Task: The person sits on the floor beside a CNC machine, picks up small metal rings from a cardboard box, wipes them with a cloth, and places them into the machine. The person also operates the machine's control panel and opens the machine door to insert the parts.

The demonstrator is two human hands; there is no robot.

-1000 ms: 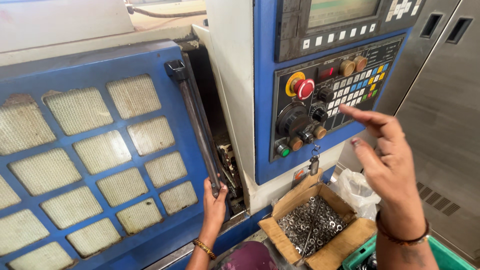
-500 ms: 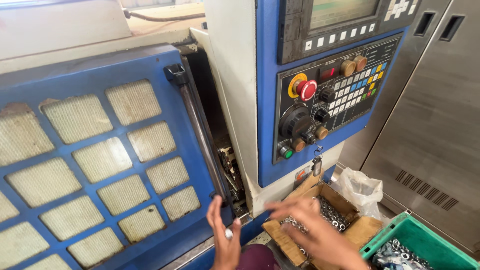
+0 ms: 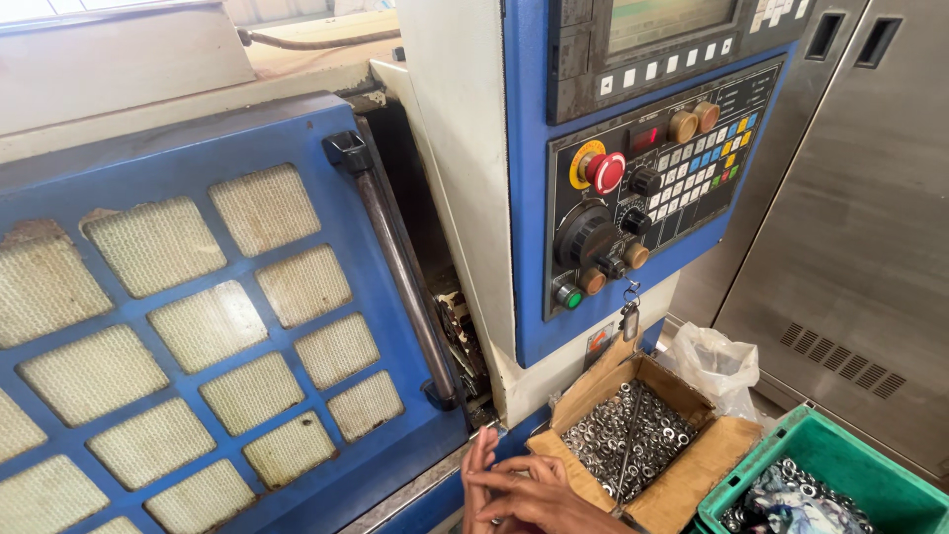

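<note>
Both my hands are meeting low at the foot of a blue machine door, beside a box of metal rings.

My left hand point(image 3: 481, 465) and right hand point(image 3: 539, 494) are pressing together at the frame's bottom edge, fingers overlapping; whether either grip is clenching something small I cannot tell, since the palms are hiding it. Just right of them, an open cardboard box point(image 3: 633, 445) is brimming with small silver rings, and a green plastic crate point(image 3: 825, 485) is sitting beyond it. Above, the blue sliding door point(image 3: 198, 297) with its long handle bar point(image 3: 400, 267) is standing slightly ajar, next to the control panel point(image 3: 652, 188) with its red stop button point(image 3: 605, 172).
</note>
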